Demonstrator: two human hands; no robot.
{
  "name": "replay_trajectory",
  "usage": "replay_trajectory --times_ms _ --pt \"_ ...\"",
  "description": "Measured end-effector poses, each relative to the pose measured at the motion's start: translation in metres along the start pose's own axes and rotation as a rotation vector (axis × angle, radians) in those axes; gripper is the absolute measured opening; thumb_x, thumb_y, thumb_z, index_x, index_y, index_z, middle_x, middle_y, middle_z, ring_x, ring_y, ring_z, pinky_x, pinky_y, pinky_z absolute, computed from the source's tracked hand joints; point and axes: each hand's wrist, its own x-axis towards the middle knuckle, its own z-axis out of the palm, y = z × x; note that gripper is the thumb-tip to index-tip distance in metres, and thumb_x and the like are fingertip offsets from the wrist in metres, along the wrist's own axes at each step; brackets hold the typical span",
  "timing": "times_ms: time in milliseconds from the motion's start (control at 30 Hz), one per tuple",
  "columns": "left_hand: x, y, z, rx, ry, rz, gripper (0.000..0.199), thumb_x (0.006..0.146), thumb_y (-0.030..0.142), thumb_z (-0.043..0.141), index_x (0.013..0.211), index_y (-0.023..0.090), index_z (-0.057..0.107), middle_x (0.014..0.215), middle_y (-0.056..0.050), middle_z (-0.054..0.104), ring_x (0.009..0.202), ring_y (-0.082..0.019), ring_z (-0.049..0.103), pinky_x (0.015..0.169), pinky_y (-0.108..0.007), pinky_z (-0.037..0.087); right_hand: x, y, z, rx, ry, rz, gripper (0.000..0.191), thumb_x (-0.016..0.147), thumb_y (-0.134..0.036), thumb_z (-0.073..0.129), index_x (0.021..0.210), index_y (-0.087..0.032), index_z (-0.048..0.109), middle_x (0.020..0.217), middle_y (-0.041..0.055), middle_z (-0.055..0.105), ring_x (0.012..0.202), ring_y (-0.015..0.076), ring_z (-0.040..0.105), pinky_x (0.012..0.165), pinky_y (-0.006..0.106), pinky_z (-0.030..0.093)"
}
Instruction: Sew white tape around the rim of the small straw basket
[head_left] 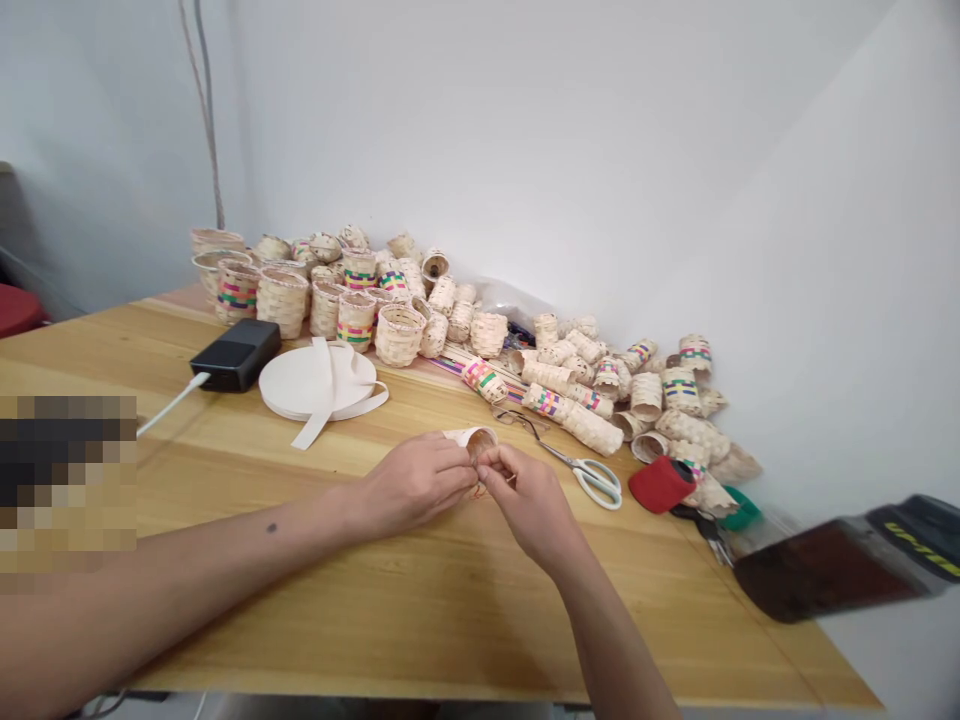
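My left hand (420,478) is wrapped round a small pale woven basket (474,436), which lies on its side with its open mouth turned toward my right hand. At the basket's rim, the thumb and forefinger of my right hand (531,498) are pinched together. What they pinch is too small to make out. A bit of reddish thread (478,491) shows just below the fingertips. Scissors with pale handles (598,484) lie on the table to the right of my right hand, and a red spool of thread (661,484) rests beyond them.
Many small woven baskets (400,335) are heaped along the wall behind my hands. A roll of white tape (300,385) and a black box with a white cable (236,355) sit left on the wooden table (420,620). A dark pouch (832,565) is at the right edge.
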Motion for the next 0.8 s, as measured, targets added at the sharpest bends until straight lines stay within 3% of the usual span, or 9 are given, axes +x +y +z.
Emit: replay_trajectory --times_ms 133,433,600,800 --pt "0.0 0.0 -0.001 -0.003 0.005 -0.005 0.032 0.097 0.016 0.037 0.077 0.014 0.062 0.068 -0.005 0.061 0.065 -0.015 0.053 0.059 -0.027 0.039 0.0 0.002 0.003 0.047 0.011 0.025 0.012 0.084 -0.021 0.051 0.073 -0.023 0.057 0.066 -0.0031 0.063 0.062 0.0155 0.056 0.058 0.024 0.036" --pt "0.002 0.001 -0.002 -0.004 -0.052 -0.025 0.032 0.098 0.015 0.037 0.078 0.014 0.062 0.072 -0.005 0.062 0.068 -0.015 0.054 0.062 -0.026 0.04 -0.005 -0.003 0.028 -0.264 0.22 0.122 0.011 0.09 -0.021 0.043 0.085 -0.022 0.053 0.073 0.004 0.064 0.066 0.0212 0.057 0.057 0.028 0.029" --pt "0.0 0.001 0.0 -0.003 -0.057 0.003 0.03 0.098 0.014 0.038 0.078 0.014 0.061 0.073 -0.005 0.062 0.067 -0.015 0.053 0.064 -0.027 0.041 0.003 -0.001 0.03 -0.083 0.281 0.135 0.012 0.089 -0.022 0.041 0.079 -0.024 0.048 0.069 0.0024 0.06 0.066 0.0206 0.055 0.058 0.029 0.032" --pt "0.0 -0.002 -0.001 -0.057 0.024 -0.048 0.027 0.097 0.016 0.04 0.083 0.014 0.063 0.076 -0.006 0.065 0.071 -0.015 0.059 0.064 -0.025 0.043 0.005 0.001 0.019 0.086 0.209 0.075 0.015 0.093 -0.029 0.035 0.084 -0.024 0.046 0.07 -0.002 0.061 0.059 0.0155 0.055 0.058 0.027 0.041"
